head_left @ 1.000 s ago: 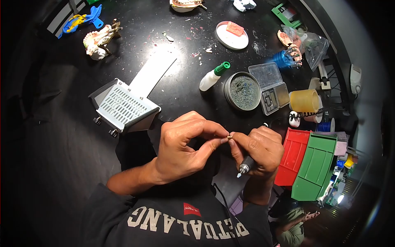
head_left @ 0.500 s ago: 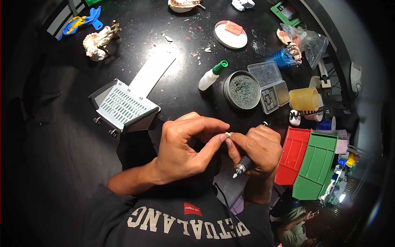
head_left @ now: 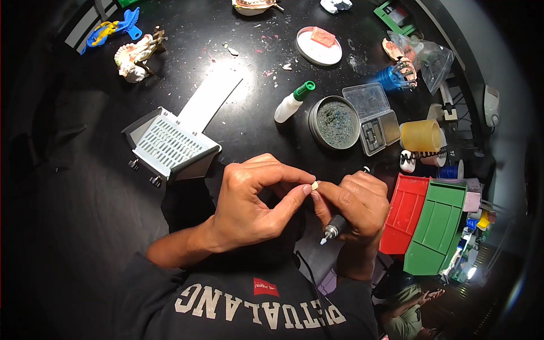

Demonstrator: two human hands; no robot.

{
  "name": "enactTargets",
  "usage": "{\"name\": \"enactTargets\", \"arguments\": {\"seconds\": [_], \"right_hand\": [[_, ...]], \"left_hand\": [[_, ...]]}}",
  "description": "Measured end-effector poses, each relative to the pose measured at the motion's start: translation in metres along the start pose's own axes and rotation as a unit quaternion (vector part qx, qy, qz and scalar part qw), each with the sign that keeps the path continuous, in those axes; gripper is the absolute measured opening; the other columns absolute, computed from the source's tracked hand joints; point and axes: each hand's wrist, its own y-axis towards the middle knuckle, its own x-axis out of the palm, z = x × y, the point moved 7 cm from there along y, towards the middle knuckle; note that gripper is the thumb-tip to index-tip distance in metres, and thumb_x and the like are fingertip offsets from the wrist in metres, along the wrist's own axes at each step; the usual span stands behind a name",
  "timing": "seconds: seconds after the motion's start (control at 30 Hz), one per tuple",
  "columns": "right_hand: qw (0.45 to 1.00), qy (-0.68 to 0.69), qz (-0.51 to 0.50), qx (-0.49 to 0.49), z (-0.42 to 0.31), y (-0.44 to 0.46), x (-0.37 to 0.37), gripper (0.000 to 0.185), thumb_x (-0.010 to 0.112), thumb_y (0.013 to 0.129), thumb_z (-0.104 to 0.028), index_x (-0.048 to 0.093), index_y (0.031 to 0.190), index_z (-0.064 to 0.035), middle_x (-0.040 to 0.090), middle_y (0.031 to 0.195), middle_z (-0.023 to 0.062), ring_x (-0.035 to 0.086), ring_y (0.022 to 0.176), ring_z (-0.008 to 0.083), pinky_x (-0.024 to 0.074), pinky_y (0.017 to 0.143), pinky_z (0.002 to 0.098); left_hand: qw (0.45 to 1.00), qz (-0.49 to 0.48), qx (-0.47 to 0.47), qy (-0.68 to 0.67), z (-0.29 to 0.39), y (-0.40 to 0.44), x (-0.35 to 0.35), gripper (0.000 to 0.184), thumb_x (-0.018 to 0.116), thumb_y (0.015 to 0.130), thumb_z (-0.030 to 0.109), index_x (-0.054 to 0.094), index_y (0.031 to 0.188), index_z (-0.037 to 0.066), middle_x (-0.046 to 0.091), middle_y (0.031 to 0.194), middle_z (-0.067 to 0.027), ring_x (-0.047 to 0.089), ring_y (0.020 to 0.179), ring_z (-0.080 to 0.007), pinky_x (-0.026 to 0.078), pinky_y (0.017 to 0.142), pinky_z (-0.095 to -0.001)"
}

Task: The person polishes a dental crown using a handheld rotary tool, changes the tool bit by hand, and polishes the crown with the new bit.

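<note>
Between the thumb and index fingertip of my left hand (head_left: 255,198) is a small cream tooth-like piece (head_left: 315,186), mostly covered by the fingers. My right hand (head_left: 360,205) is wrapped around a dark rotary handpiece (head_left: 334,228), whose pale bluish tip points down and to the left, away from the piece. The thumb and index finger of that hand meet at the piece's right side. A black cord (head_left: 309,269) runs over the dark shirt below the hands.
Ahead stand a green-capped white bottle (head_left: 292,103), a round tin (head_left: 334,123) and a small scale (head_left: 378,134). A slotted metal stand (head_left: 170,144) is at left. Red (head_left: 403,212) and green trays (head_left: 435,226) lie at right. Another person (head_left: 405,311) shows at lower right.
My left index fingertip has come down onto the cream piece, closing against the thumb. My right hand and the handpiece stay nearly where they were.
</note>
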Motion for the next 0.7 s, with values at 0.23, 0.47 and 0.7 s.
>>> {"name": "enactTargets", "arguments": {"seconds": [0.23, 0.47, 0.7], "right_hand": [[1.0, 0.004, -0.009, -0.002, 0.0011, -0.0023, 0.0001, 0.026, 0.085, 0.077, -0.008, 0.077, 0.101, -0.0012, 0.054, 0.06, 0.002, 0.056, 0.049, 0.0166, 0.0365, 0.048, 0.0323], [1.0, 0.006, -0.017, -0.006, 0.0017, -0.0037, 0.0006, 0.031, 0.083, 0.076, -0.011, 0.079, 0.105, -0.0013, 0.053, 0.059, 0.0017, 0.054, 0.048, 0.0164, 0.0349, 0.048, 0.0325], [1.0, 0.007, -0.023, 0.001, 0.0014, -0.003, 0.002, 0.033, 0.08, 0.073, -0.007, 0.079, 0.105, -0.0009, 0.054, 0.06, 0.0027, 0.055, 0.049, 0.0176, 0.0356, 0.048, 0.0331]], "left_hand": [[1.0, -0.003, -0.001, -0.028, -0.0003, -0.0001, -0.0002, 0.019, 0.085, 0.083, -0.004, 0.082, 0.101, -0.001, 0.08, 0.089, -0.0122, 0.072, 0.076, -0.0151, 0.055, 0.068, -0.0265], [0.999, 0.004, 0.005, -0.035, -0.0032, 0.0, -0.0023, 0.021, 0.087, 0.081, -0.005, 0.082, 0.101, -0.001, 0.08, 0.09, -0.0116, 0.071, 0.076, -0.0138, 0.055, 0.065, -0.0247], [0.998, 0.01, -0.007, -0.061, -0.0039, -0.0006, -0.0029, 0.019, 0.086, 0.081, -0.006, 0.08, 0.099, -0.003, 0.078, 0.091, -0.0122, 0.071, 0.078, -0.0136, 0.057, 0.067, -0.0236]]}}
